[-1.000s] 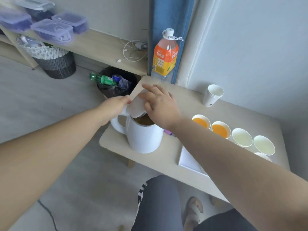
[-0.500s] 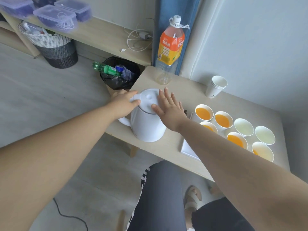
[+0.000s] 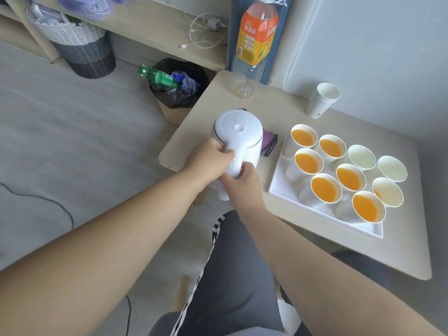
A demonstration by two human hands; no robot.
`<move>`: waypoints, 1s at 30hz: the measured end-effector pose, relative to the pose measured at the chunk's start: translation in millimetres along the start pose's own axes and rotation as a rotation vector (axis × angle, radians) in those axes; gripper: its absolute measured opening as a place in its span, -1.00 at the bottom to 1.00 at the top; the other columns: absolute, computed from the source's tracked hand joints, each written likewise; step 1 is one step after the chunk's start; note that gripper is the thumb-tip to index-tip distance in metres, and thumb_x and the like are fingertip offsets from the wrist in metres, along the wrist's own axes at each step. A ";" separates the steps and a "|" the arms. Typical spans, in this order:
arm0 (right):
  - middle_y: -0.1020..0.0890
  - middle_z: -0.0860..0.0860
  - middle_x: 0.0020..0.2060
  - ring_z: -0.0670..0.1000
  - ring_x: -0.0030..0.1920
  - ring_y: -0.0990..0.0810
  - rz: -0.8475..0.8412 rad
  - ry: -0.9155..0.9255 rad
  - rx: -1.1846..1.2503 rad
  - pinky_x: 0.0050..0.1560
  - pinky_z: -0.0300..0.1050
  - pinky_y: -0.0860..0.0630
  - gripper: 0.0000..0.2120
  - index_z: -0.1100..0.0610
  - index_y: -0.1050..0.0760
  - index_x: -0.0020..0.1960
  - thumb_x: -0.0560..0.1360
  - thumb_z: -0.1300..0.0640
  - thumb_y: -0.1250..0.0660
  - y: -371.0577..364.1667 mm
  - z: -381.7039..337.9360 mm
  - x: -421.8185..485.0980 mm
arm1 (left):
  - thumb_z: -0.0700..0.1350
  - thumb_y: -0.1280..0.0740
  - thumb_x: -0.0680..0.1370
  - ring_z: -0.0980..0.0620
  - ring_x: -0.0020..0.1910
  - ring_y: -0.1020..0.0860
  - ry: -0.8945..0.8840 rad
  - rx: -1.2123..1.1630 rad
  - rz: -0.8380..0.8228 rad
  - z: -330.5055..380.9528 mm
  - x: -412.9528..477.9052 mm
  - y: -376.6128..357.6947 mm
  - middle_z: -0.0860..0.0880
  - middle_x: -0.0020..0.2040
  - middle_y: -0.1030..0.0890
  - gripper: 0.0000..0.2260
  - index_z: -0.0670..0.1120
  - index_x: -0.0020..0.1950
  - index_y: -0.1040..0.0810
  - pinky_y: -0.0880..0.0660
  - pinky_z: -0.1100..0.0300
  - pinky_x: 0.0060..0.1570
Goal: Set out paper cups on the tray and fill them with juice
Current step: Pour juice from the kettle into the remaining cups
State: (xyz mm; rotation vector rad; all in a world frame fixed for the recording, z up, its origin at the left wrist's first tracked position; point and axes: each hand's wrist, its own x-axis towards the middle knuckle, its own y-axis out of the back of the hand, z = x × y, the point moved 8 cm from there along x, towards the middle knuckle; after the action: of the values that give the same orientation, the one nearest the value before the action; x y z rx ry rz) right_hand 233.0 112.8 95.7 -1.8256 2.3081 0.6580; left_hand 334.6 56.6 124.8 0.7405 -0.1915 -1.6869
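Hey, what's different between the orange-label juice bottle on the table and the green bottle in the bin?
The juice bottle stands upright on the table; the green bottle lies on its side on top of the bin. The juice bottle is clear with an orange label; the green bottle has a green body. Both look like plastic drink bottles.

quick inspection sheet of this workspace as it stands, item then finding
surface: pale wooden table, low.
job's things: white tray holds nine paper cups; six hold orange juice, three look unfilled. kettle lid shut. juice bottle almost empty. spare cup stack beyond the tray.
clutter: purple item behind the kettle.
grippers: left hand and right hand both grip the kettle handle.
cables: white charger cable on shelf; dark cable on floor.
surroundings: bin with bottles, woven basket.
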 end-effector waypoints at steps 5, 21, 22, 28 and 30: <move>-0.44 -0.05 -0.31 -0.03 -0.30 -0.40 0.133 0.009 0.040 -0.31 -0.20 -0.37 -0.85 0.11 -0.34 -0.16 0.42 0.20 -0.33 19.3 9.4 -7.3 | -0.01 -0.20 0.59 -0.08 0.04 -0.55 0.062 -0.198 0.150 -19.1 2.8 10.6 -0.06 0.05 -0.58 -0.84 -0.07 0.02 -0.50 -0.45 0.15 -0.02; -0.51 -0.14 -0.34 -0.20 -0.36 -0.45 0.197 0.026 0.070 -0.32 -0.27 -0.42 -0.84 0.03 -0.39 -0.10 0.46 0.18 -0.36 39.5 20.6 0.6 | 0.17 -0.12 0.61 0.03 0.15 -0.49 0.057 -0.420 -0.075 -0.5 48.9 -22.2 0.05 0.19 -0.52 -0.65 0.07 0.33 -0.40 -0.40 0.11 0.15; -0.50 -0.13 -0.33 -0.19 -0.36 -0.44 0.189 0.035 0.065 -0.36 -0.31 -0.41 -0.83 0.01 -0.37 -0.13 0.46 0.20 -0.35 40.9 17.7 -0.1 | 0.18 -0.12 0.60 0.04 0.16 -0.49 0.060 -0.417 -0.073 -0.7 46.8 -21.8 0.05 0.20 -0.52 -0.63 0.08 0.34 -0.40 -0.40 0.10 0.15; -0.52 -0.07 -0.29 -0.04 -0.25 -0.47 0.166 0.132 0.000 -0.31 -0.30 -0.41 -0.82 0.00 -0.37 -0.17 0.46 0.20 -0.35 55.9 -2.1 -16.2 | 0.24 -0.09 0.59 0.15 0.00 -0.51 0.114 -0.429 -0.090 1.8 23.4 -11.9 0.08 0.16 -0.55 -0.59 0.10 0.34 -0.43 -0.39 0.20 -0.13; -0.55 -0.06 -0.26 -0.03 -0.22 -0.50 0.159 0.152 -0.011 -0.26 -0.24 -0.43 -0.87 0.03 -0.40 -0.11 0.47 0.17 -0.36 62.1 -8.3 -25.4 | 0.23 -0.08 0.60 0.18 -0.07 -0.50 0.101 -0.423 -0.090 6.0 13.5 -6.7 0.11 0.06 -0.57 -0.67 0.14 0.21 -0.50 -0.41 0.16 -0.06</move>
State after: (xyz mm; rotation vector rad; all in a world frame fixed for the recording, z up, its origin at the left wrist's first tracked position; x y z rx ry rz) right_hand 182.0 143.1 128.3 -1.7675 2.5731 0.5706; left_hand 324.7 44.3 121.2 0.5186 0.2672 -1.6942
